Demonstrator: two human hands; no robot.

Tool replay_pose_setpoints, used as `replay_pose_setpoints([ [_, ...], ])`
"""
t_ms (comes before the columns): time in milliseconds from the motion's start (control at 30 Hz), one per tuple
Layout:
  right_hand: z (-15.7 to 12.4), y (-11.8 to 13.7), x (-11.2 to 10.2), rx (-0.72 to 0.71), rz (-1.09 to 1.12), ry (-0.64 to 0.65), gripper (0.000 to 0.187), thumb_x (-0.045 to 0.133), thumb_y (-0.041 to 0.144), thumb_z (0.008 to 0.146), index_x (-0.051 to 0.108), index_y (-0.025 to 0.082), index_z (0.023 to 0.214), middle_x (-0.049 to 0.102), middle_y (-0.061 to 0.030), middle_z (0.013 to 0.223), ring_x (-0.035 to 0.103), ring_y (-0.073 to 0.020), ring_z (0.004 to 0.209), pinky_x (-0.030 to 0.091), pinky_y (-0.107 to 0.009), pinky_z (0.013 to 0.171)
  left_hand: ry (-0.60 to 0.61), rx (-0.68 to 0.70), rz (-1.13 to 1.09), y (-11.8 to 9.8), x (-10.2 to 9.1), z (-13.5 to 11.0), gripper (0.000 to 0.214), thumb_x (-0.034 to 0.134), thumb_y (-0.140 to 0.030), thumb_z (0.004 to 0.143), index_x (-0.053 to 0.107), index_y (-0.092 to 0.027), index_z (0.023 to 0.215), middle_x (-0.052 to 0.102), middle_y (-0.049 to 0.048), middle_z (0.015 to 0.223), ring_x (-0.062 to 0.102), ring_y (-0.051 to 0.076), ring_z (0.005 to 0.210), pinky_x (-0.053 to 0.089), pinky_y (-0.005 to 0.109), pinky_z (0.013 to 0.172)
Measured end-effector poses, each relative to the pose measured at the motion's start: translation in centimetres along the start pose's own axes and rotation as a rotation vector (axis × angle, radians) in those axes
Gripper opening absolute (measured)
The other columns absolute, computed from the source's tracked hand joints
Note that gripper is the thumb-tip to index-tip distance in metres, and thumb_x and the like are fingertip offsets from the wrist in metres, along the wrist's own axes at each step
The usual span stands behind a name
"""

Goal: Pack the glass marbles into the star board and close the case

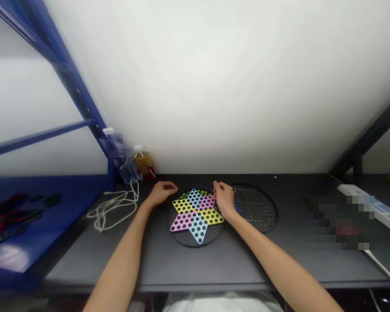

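A six-pointed Chinese checkers board [196,215] with pink, yellow and light blue points full of dark holes lies in a round black-rimmed base. Green marbles [203,192] are behind its far point. My left hand [163,193] rests by the base's left rim, its fingers loosely bent with a gap between thumb and fingers. Over the board's right pink point, my right hand [225,199] has its fingertips pinched together; what they hold is too small to make out. Blue marbles [237,207] show just beyond that hand, at the edge of a round divided tray [260,203].
A white cord [117,208] lies coiled on the dark table [169,264] to the left. Behind it stand a clear bottle [120,156] and a yellow-and-red bottle [144,164]. A white power strip [373,206] and a blurred-out item are at right. A white wall rises behind.
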State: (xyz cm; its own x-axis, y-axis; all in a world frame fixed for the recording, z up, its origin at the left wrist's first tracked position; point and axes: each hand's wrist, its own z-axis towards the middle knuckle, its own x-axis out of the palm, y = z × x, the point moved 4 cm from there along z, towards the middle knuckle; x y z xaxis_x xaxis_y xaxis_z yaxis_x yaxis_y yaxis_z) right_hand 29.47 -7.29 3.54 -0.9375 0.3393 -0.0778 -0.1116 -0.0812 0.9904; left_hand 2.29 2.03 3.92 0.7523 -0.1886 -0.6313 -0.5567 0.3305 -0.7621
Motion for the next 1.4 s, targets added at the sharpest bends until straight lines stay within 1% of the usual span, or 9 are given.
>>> replay_pose_setpoints([
  [100, -0.1, 0.0, -0.3, -0.035, -0.05, -0.097, 0.042, 0.046, 0.053, 0.087, 0.051, 0.022, 0.06, 0.055, 0.0004, 0.052, 0.058, -0.0166, 0.05, 0.041, -0.028, 0.053, 0.0, 0.009, -0.006, -0.3, 0.0, -0.1, 0.022, 0.065, -0.034, 0.071, 0.075, -0.017, 0.081, 0.073, 0.004, 0.079, 0.065, 0.02, 0.074, 0.049, 0.028, 0.07],
  [367, -0.1, 1.2, -0.6, -0.096, -0.097, -0.102, 0.044, 0.046, 0.054, 0.087, 0.054, 0.02, 0.061, 0.057, -0.0001, 0.053, 0.056, -0.016, 0.051, 0.041, -0.026, 0.054, 0.005, 0.003, -0.014, 0.3, 0.1, 0.1, 0.026, 0.066, -0.037, 0.071, 0.075, -0.016, 0.082, 0.073, 0.0047, 0.076, 0.064, 0.019, 0.071, 0.048, 0.028, 0.067],
  [567, 1.3, 3.5, -6.6, -0.308, -0.245, -0.139, 0.04, 0.049, 0.048, 0.088, 0.058, 0.018, 0.063, 0.059, -0.0009, 0.058, 0.054, -0.0155, 0.057, 0.039, -0.027, 0.059, -0.038, 0.019, 0.016, -0.3, 0.2, -0.3, 0.034, 0.064, -0.047, 0.074, 0.076, -0.016, 0.082, 0.072, 0.0044, 0.074, 0.062, 0.018, 0.068, 0.045, 0.027, 0.065],
  [700, 0.9, 3.4, -9.1, -0.43, -0.415, 0.058, 0.02, 0.06, 0.035, 0.084, 0.066, 0.018, 0.076, 0.063, -0.0013, 0.07, 0.054, -0.0164, 0.065, 0.041, -0.028, 0.065, -0.067, 0.03, 0.048, -1.1, 0.5, -0.3, 0.037, 0.063, -0.051, 0.074, 0.075, -0.016, 0.078, 0.071, 0.0041, 0.072, 0.06, 0.018, 0.066, 0.043, 0.026, 0.062],
  [767, 0.0, 3.2, -8.4, -0.507, -0.466, 0.218, 0.009, 0.063, 0.026, 0.081, 0.069, 0.02, 0.082, 0.065, -0.0025, 0.079, 0.056, -0.0174, 0.073, 0.042, -0.029, 0.071, -0.084, 0.019, 0.06, -1.3, 0.6, -0.4, 0.04, 0.062, -0.053, 0.075, 0.074, -0.015, 0.075, 0.07, 0.0038, 0.069, 0.059, 0.017, 0.064, 0.041, 0.026, 0.06],
  [867, -1.4, 2.8, -6.2, -0.59, -0.55, 0.429, 0.01, 0.066, 0.017, 0.077, 0.072, 0.022, 0.084, 0.065, -0.004, 0.086, 0.057, -0.0191, 0.084, 0.043, -0.031, 0.079, -0.097, 0.024, 0.076, -1.4, 0.6, -0.4, 0.043, 0.059, -0.055, 0.078, 0.073, -0.015, 0.072, 0.069, 0.0035, 0.067, 0.058, 0.017, 0.063, 0.041, 0.026, 0.06],
  [967, -1.8, 2.4, -4.5, -0.607, -0.605, 0.503, 0.007, 0.068, 0.018, 0.078, 0.073, 0.022, 0.081, 0.064, -0.0042, 0.086, 0.055, -0.0194, 0.085, 0.042, -0.033, 0.081, -0.091, 0.017, 0.088, -1.5, 0.6, -0.5, 0.044, 0.058, -0.056, 0.079, 0.073, -0.015, 0.072, 0.069, 0.0035, 0.066, 0.058, 0.017, 0.063, 0.04, 0.025, 0.06],
  [1200, -0.8, 1.6, -4.5, -0.584, -0.568, 0.412, 0.007, 0.072, 0.026, 0.079, 0.07, 0.02, 0.084, 0.063, -0.0033, 0.083, 0.055, -0.0178, 0.08, 0.043, -0.031, 0.076, -0.08, -0.004, 0.113, -1.4, 0.5, -0.3, 0.043, 0.057, -0.056, 0.08, 0.073, -0.016, 0.074, 0.069, 0.003, 0.067, 0.059, 0.017, 0.063, 0.041, 0.026, 0.061],
  [1400, 0.6, 1.7, -7.8, -0.591, -0.588, 0.243, 0.008, 0.06, 0.022, 0.086, 0.068, 0.02, 0.082, 0.064, -0.0035, 0.08, 0.057, -0.018, 0.078, 0.043, -0.032, 0.075, -0.087, 0.003, 0.134, -1.5, 0.4, -0.3, 0.043, 0.057, -0.056, 0.08, 0.074, -0.017, 0.074, 0.07, 0.003, 0.068, 0.059, 0.017, 0.064, 0.041, 0.026, 0.061],
])
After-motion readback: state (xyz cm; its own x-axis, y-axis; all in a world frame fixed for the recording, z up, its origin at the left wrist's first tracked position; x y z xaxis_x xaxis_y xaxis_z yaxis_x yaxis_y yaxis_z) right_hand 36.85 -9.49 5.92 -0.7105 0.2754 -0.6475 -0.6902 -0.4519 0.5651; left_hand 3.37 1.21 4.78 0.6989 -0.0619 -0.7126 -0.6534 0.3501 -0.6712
